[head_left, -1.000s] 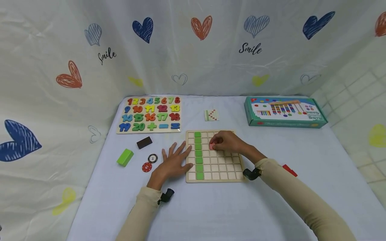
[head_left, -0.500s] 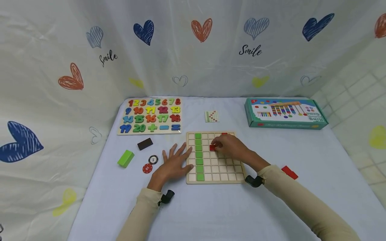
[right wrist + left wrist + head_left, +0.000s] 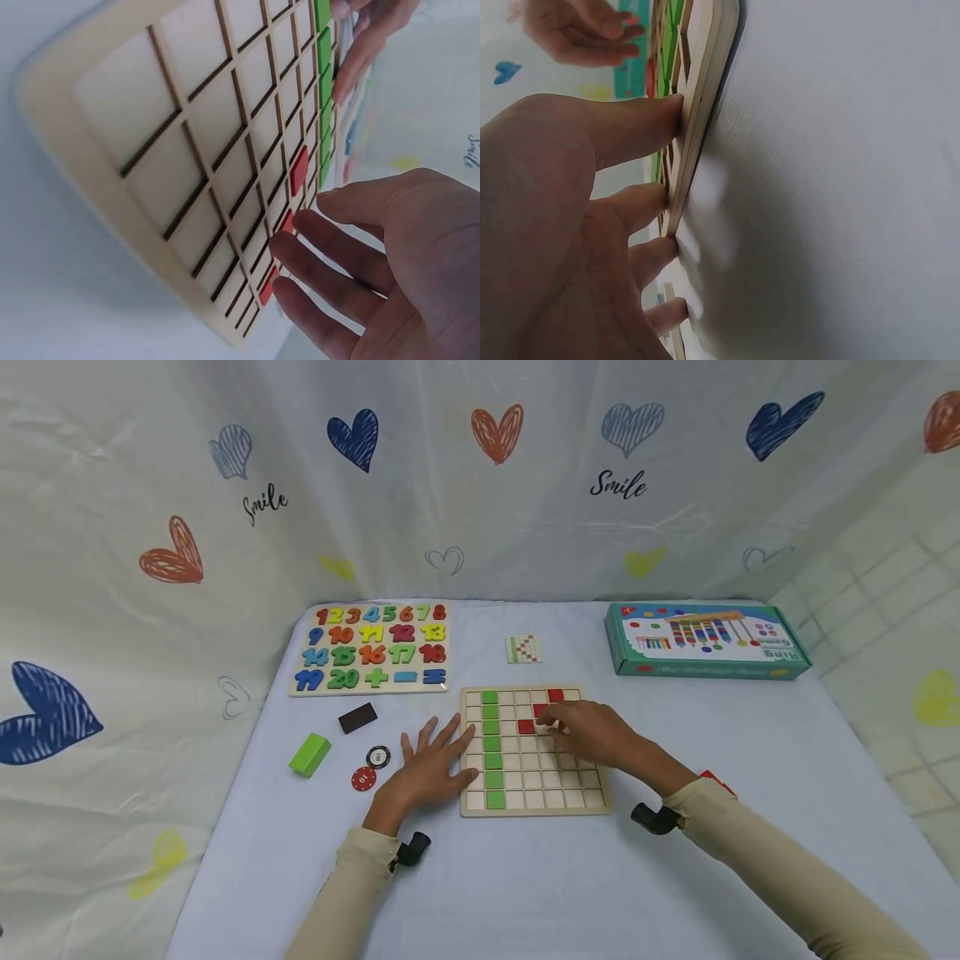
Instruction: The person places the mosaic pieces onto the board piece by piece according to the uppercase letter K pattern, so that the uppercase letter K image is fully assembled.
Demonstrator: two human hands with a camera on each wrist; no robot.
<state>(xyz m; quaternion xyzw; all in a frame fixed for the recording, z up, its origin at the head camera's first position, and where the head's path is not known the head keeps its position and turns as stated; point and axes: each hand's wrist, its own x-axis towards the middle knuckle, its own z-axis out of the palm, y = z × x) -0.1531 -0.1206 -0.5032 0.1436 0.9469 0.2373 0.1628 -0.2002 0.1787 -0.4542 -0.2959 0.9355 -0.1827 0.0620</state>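
Note:
A wooden grid board [image 3: 536,812] lies on the white cloth, a column of green square tiles [image 3: 492,743] down its left part. Three red tiles show in a diagonal, the nearest red tile [image 3: 526,727] beside the right fingertips. The right hand [image 3: 592,733] hovers over the upper right of the board; in the right wrist view its fingers are loosely bent with nothing between them, near the red tile [image 3: 298,171]. The left hand [image 3: 427,768] lies spread at the board's left edge, thumb and fingertips touching the rim, as the left wrist view also shows.
Behind stand a number puzzle board [image 3: 367,692], a small pattern card [image 3: 523,649] and a teal toy box [image 3: 705,639]. At left lie a green block [image 3: 310,755], a dark block [image 3: 357,718], a black chip [image 3: 378,757] and a red chip [image 3: 363,778]. Red pieces [image 3: 718,778] peek out past the right sleeve.
The right hand has let go of the red tile, now flat in its cell, and has drawn back to the right, uncovering other red tiles. The left hand has stayed put.

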